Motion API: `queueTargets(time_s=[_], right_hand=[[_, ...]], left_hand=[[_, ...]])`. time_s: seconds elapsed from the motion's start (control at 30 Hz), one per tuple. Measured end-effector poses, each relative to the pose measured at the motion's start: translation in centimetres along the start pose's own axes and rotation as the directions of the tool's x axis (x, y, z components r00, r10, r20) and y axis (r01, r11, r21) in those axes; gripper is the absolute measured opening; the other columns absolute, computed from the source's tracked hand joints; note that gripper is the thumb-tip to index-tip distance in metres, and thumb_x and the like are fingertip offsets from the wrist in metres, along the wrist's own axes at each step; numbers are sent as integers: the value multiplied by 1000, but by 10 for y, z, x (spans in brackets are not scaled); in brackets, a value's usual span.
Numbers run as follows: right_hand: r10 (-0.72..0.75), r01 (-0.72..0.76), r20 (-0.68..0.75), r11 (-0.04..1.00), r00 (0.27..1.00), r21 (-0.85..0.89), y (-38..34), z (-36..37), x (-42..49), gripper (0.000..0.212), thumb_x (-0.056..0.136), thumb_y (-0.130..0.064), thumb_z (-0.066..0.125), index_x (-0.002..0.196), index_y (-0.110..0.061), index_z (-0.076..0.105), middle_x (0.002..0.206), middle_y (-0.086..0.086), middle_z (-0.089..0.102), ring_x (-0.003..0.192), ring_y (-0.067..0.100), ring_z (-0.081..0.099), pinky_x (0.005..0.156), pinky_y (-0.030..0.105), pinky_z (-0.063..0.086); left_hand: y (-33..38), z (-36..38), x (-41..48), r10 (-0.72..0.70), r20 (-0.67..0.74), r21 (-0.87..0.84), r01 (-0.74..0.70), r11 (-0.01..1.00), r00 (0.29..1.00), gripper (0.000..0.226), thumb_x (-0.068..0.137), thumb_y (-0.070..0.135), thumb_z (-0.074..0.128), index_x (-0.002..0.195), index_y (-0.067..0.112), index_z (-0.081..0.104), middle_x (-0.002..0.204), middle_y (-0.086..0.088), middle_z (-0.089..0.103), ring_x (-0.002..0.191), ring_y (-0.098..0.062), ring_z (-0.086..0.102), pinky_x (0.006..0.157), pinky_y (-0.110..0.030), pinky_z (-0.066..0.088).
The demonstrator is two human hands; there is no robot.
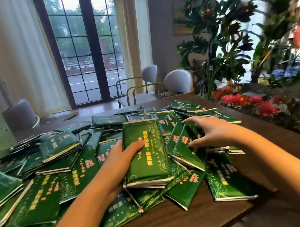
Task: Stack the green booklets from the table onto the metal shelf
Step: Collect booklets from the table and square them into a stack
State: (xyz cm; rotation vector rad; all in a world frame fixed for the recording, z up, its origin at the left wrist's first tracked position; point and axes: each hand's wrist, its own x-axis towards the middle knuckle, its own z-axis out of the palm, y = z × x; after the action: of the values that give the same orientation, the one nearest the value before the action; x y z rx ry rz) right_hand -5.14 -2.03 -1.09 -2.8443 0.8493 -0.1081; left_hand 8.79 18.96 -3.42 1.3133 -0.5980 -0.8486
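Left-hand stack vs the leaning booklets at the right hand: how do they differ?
The stack is squared up, its top cover face up. The leaning booklets are fanned and tilted on edge.
The stack sits in the left hand grip, thumb on its cover. The leaning booklets sit in the pile, and the right hand curls its fingers and thumb round them.
Shared: the same green covers with yellow and pink print.

Looking at booklets [41, 197] dumped all over the table [171, 223], with a stack [149, 164] on top mid-pile between left hand [121, 160] and right hand [214, 133]. Behind the table, two chairs [177, 82], window [84, 45] further back, plants [222, 44] off right.
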Motion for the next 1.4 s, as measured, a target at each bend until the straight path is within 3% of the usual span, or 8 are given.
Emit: queueTargets(time_s=[0.2,0.37,0.5,0.63,0.77,0.93,1.27,1.4], right_hand=[[14,-18,15,961,1000,277,7,14,2,90,73,-40,78,145,-27,26,139,9,44,122,25,46,102,39,40],[-17,139,-248,865,969,482,-2,15,1,79,73,-12,79,139,-24,36,133,7,45,112,13,43,90,20,39],[52,261,-387,656,920,708,-7,9,-1,67,78,0,72,132,-27,44,121,1,54,113,12,50,89,24,44],[198,295,-362,299,911,907,-19,1,-1,57,79,14,62,125,-17,49,96,3,60,72,2,66,61,16,54],[220,274,-268,5,938,962,-22,-3,4,58,79,17,56,131,-8,49,82,-2,71,73,15,68,64,29,58],[144,201,-173,-215,974,956,-30,-10,3,48,82,15,50,124,-8,54,91,7,67,79,19,64,67,35,57],[4,95,-100,-330,995,939,-58,-19,-1,32,85,5,50,108,-15,60,94,5,66,66,13,66,42,19,51],[40,27,-15,-313,999,950,-75,-10,3,32,86,8,49,109,-13,59,91,8,64,59,11,65,39,17,47]], left_hand=[[1,-1,0,-9,-33,-23,8,1000,999,26,90,23,59,112,9,57,77,-7,75,61,-18,70,49,-25,54],[3,-6,2,7,-96,-83,-16,996,995,21,90,23,60,108,12,57,73,-5,74,59,-18,70,47,-26,54],[4,-8,4,28,-196,-128,-54,990,980,20,91,22,61,107,12,57,76,-6,74,58,-17,70,45,-25,54],[3,-11,8,25,-264,-150,-67,986,964,37,90,22,62,124,9,52,102,-15,71,75,-23,69,55,-31,57],[2,-14,10,19,-263,-165,-64,984,965,37,91,22,60,126,9,51,104,-16,70,77,-25,69,55,-31,57],[-1,-16,13,11,-249,-147,-49,988,968,36,91,23,61,123,10,50,102,-15,70,77,-26,69,60,-33,53],[-3,-18,16,26,-259,-63,-44,997,966,39,90,27,63,122,8,49,102,-16,70,75,-25,69,60,-33,54],[-1,-13,9,57,-240,-24,-64,998,969,91,68,56,74,142,18,37,136,-9,54,119,-29,56,102,-51,43]])
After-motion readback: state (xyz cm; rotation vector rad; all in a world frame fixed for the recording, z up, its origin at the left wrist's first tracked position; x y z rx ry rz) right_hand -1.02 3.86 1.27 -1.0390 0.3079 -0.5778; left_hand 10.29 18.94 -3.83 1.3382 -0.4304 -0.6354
